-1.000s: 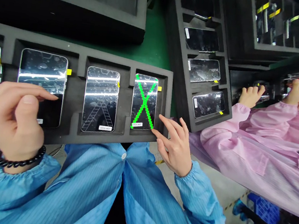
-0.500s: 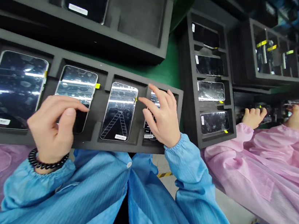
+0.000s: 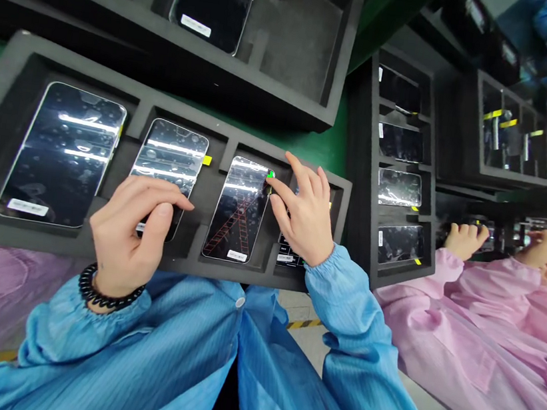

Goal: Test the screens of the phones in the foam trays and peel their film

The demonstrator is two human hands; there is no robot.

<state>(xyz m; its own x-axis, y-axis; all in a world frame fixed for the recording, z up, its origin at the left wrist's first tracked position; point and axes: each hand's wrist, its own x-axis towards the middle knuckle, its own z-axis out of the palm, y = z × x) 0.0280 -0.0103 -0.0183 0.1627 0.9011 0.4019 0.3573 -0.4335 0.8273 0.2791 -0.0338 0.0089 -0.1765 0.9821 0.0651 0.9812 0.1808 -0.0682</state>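
A black foam tray (image 3: pixel 222 132) in front of me holds several smartphones in separate slots. My right hand (image 3: pixel 306 215) is open, fingers spread, with the index fingertip at the upper right corner of the third phone (image 3: pixel 238 210). Red ladder-like lines cross that phone's screen, and a green patch shows beside the fingertip. Beneath the right hand lies another phone (image 3: pixel 289 255), mostly covered. My left hand (image 3: pixel 134 230) hovers over the second phone (image 3: pixel 172 151), empty, thumb and index finger apart, the other fingers curled. The leftmost phone (image 3: pixel 63 157) is dark, with a white label.
Behind stands a larger-looking black tray (image 3: pixel 298 97) with phones. To the right, another black tray (image 3: pixel 370 275) holds phones stacked in a column, and a further tray (image 3: pixel 509 175) sits beyond it. Co-workers' hands (image 3: pixel 468 241) and pink sleeves (image 3: pixel 483 276) are at the right.
The lines on the third phone's screen have turned from white to red, and a green patch has appeared at its upper right corner. The index finger has reached that corner. The whole view has shifted.
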